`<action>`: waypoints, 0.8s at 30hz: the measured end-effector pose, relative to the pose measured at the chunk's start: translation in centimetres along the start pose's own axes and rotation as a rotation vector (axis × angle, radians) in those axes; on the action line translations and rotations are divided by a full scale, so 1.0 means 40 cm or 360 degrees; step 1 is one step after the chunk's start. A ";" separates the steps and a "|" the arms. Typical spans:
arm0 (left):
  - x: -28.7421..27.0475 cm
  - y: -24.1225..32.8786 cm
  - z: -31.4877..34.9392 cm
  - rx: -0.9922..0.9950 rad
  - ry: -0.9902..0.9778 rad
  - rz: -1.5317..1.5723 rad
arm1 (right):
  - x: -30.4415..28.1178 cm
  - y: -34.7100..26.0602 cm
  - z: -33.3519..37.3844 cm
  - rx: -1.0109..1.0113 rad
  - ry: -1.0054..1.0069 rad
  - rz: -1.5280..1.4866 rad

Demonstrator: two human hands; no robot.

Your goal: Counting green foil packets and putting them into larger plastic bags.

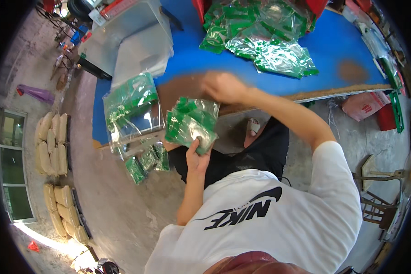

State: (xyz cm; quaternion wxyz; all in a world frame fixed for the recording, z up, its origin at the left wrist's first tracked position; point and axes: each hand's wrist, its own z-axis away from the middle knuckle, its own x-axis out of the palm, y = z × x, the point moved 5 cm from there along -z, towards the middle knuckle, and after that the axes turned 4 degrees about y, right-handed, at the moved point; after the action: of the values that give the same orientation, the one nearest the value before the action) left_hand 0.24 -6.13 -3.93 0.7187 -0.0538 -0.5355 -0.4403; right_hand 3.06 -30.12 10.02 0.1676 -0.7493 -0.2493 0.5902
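My left hand (198, 158) grips a fanned stack of green-and-clear plastic packets (191, 121), its thumb lying over the lower edge. The stack is held in front of the near edge of the blue table (187, 61). My right hand (223, 87) is over a worn brown patch of the tabletop, just beyond the stack; motion blurs its fingers, so their hold is unclear. Left of the stack, a large clear bag (134, 107) with green packets in it lies at the table's edge. A big heap of similar shiny packets (278, 50) spreads across the far side, by a red container.
A clear plastic bin (123, 41) stands at the table's far left. More filled packets (146, 162) sit low beside my legs. Stacked tan sacks (52, 144) line the left floor. At right are a pink bag (365, 106) and a chair (381, 182).
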 end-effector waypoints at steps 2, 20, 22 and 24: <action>0.035 -0.010 0.023 -0.0092 -0.0021 0.0072 | -0.093 0.155 -0.091 0.0017 0.0590 0.0344; -0.070 0.165 0.038 0.0112 -0.0418 -0.0682 | -0.042 -0.036 0.198 -0.0278 0.0976 0.0042; -0.024 0.169 0.041 0.0230 -0.0474 -0.0746 | -0.100 -0.057 0.192 -0.0129 0.1038 -0.0097; 0.025 0.172 0.044 0.0333 -0.0524 -0.0919 | -0.140 -0.080 0.186 0.0088 0.0802 -0.0378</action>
State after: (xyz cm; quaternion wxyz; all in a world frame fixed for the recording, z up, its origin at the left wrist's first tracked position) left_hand 3.76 -1.59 0.33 0.4700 0.1035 -0.6796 -0.5537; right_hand -5.71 -31.02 14.42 0.3126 -0.8331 -0.2697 0.3681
